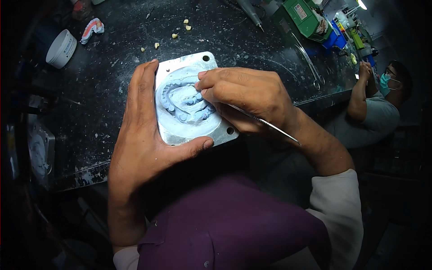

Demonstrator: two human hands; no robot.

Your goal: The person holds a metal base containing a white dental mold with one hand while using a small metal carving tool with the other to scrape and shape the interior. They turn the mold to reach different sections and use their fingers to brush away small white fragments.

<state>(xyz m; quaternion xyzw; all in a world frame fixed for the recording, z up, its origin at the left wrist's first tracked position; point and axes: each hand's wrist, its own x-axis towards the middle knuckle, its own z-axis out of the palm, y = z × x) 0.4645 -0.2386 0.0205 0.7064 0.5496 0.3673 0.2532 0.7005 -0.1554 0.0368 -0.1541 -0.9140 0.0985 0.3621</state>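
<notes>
A square metal dental flask (163,128) filled with pale blue plaster (184,128) lies at the dark bench's front edge. A horseshoe-shaped impression of teeth (170,92) shows in the plaster. My left hand (143,119) grips the flask, fingers along its left side and thumb across its near edge. Over the flask's right part, my right hand (252,94) pinches a slim metal dental hand instrument (265,122), whose shaft slants back toward my wrist. Its working tip is hidden by my fingers, so I cannot tell whether it touches the plaster.
Several small yellowish tooth-like pieces (175,35) lie beyond the flask. A white tub (61,48) and a pink-and-white dental model (92,30) sit far left, another flask (41,153) nearer left. Scissor-handled forceps (310,65), a handpiece (249,12) and a green box (300,18) are right; a masked person (375,101) sits beyond.
</notes>
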